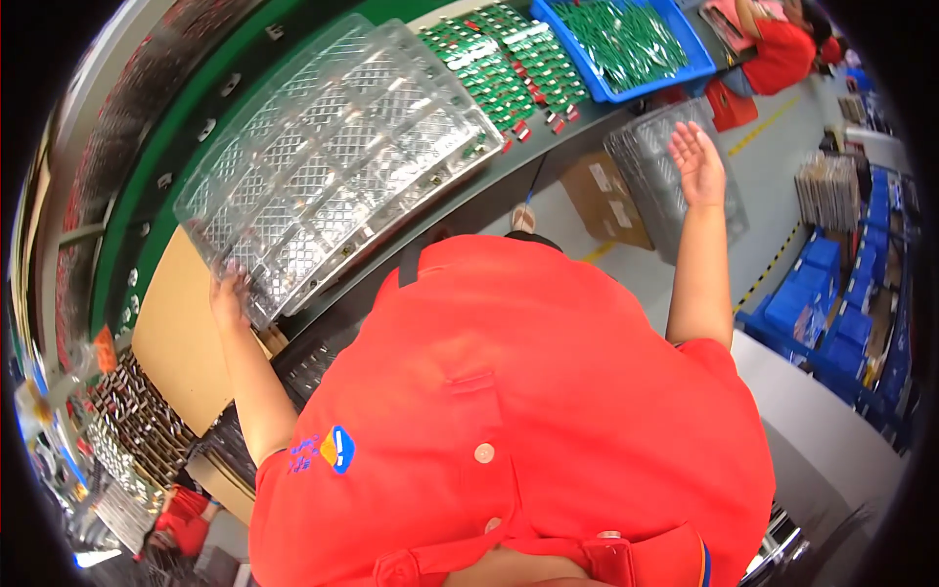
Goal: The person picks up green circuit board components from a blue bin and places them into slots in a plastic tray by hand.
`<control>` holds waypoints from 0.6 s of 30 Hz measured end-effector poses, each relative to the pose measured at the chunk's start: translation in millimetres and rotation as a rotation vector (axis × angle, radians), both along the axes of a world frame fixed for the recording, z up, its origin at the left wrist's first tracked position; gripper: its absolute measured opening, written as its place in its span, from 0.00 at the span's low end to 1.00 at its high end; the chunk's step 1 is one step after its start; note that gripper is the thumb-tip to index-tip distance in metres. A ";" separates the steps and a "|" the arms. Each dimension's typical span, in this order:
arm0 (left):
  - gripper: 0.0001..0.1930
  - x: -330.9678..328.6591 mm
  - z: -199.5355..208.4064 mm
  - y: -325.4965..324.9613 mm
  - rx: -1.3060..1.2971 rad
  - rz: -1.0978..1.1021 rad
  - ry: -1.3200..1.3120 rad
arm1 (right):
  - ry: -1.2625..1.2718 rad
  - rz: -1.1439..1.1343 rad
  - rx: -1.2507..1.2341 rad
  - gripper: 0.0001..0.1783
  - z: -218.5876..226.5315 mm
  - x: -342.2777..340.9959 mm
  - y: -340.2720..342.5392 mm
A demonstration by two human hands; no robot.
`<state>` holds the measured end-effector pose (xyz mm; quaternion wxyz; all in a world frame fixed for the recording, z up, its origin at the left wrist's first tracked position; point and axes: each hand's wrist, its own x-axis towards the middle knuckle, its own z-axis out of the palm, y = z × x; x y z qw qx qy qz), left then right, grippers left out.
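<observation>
Clear plastic blister trays, overlapping in a stack, lie aslant on the work table at the upper left. My left hand is at their near left corner, its fingers closed around the edge. Some fingers are partly seen through the clear plastic. Small dark and metallic bits show beneath or in the trays. Held out to the right, my right hand is empty, palm showing and fingers extended. It appears over another stack of clear trays lower down, and I cannot tell whether they touch.
Rows of green and red small parts lie beyond the trays, beside a blue bin of green pieces. A cardboard box sits on the floor. Brown board stands at left. A co-worker sits far right, near blue bins.
</observation>
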<state>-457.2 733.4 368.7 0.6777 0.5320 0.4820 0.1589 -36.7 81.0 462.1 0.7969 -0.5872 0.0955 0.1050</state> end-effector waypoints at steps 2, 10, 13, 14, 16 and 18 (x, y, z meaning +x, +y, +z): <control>0.27 4.6 4.7 0.6 0.030 -0.018 0.023 | -0.019 0.097 -0.093 0.19 5.0 -8.2 39.4; 0.23 34.9 34.8 -47.6 0.238 -0.124 -0.083 | -0.102 0.615 -0.564 0.19 -22.2 -42.3 210.5; 0.23 36.0 33.9 -48.3 0.332 -0.108 -0.043 | -0.158 0.677 -0.541 0.20 -45.7 -36.4 242.2; 0.23 37.2 32.1 -48.9 0.376 -0.107 -0.020 | -0.160 0.654 -0.597 0.18 -50.2 -33.8 247.4; 0.22 33.8 25.8 -47.6 0.461 -0.097 0.033 | -0.179 0.723 -0.665 0.18 -48.3 -34.3 257.2; 0.22 31.4 19.4 -48.1 0.543 -0.092 0.089 | -0.185 0.765 -0.717 0.16 -51.6 -35.3 263.7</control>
